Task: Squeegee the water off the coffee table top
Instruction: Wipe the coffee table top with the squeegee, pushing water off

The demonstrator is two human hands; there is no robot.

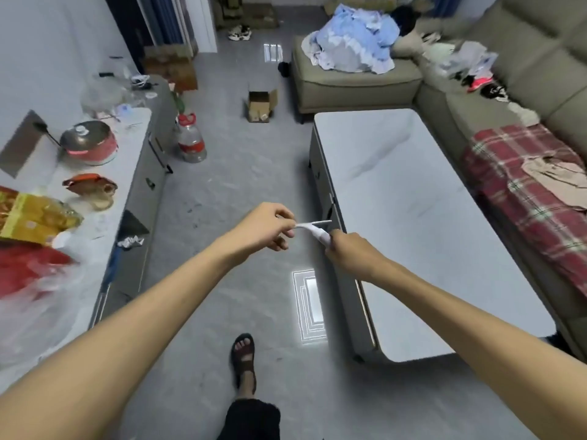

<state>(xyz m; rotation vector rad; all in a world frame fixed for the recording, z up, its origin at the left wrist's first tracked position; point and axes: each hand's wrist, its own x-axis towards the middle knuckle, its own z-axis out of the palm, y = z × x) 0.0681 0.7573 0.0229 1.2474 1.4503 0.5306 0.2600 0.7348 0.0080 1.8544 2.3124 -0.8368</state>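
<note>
Squeegee (pixel 313 228): held at frame centre, above the grey floor (pixel 238 173), just beside the left edge of the coffee table top (pixel 413 217). Right hand (pixel 352 252): fingers curled round the white handle. Left hand (pixel 263 227): thumb and forefinger pinch the blade end, other fingers tucked under. Plaid blanket (pixel 524 192): on the sofa (pixel 540 58), right of frame. Sandalled foot (pixel 244 354): on the floor, lower centre.

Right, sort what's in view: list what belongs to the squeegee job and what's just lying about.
For the job: squeegee, gripped by right hand, pinched by left hand; coffee table top.
Lying about: cardboard box, water bottle, pot, clothes pile, plaid blanket.
</note>
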